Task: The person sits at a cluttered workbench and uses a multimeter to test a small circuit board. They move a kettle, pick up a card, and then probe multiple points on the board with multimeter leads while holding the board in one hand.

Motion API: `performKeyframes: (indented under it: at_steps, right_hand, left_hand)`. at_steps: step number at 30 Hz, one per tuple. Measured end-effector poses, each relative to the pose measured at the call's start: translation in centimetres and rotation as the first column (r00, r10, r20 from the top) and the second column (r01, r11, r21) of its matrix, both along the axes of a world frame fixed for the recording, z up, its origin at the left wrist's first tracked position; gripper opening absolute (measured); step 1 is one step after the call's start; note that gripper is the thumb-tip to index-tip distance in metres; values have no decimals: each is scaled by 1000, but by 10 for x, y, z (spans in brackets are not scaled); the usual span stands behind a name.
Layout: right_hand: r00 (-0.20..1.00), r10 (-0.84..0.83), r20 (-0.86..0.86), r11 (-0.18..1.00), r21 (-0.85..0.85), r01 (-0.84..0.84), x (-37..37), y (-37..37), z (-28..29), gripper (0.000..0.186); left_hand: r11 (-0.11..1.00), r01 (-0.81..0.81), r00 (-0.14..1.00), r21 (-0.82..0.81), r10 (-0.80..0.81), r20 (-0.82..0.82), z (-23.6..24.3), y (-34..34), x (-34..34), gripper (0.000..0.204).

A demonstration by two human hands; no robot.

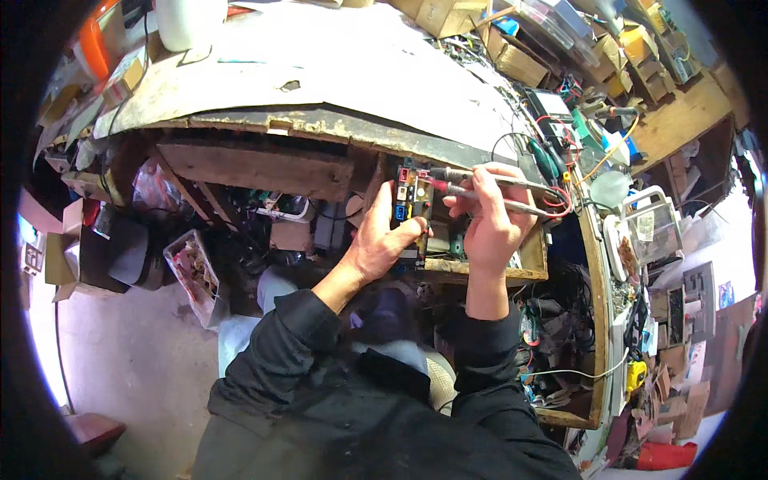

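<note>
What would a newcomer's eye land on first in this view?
Most likely the small circuit board near the center, held in the left hand, with two probes in the right hand pointed at its upper end. After that, the glaring white sheet covering the bench beyond, then the bright orange object at the upper left.
</note>
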State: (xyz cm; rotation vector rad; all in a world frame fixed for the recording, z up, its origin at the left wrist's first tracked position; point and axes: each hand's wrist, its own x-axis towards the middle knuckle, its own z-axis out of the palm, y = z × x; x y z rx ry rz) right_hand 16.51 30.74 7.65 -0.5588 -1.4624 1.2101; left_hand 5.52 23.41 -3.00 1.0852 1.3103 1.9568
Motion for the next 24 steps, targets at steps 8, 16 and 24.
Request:
performKeyframes:
  at_steps: [8,16,24]
  right_hand:
    - [996,63,-55,992,-101,-68,3,17,-2,11]
    - [999,10,50,997,76,-13,-9,5,-10,9]
    - [994,15,105,985,167,-33,-9,8,-19,6]
  left_hand:
    - [1000,-6,1000,-11,6,-24,1,2,1,58]
    - [999,-20,998,-28,19,-58,2,0,1,64]
    - [998,-42,991,-42,36,-126,3,7,2,70]
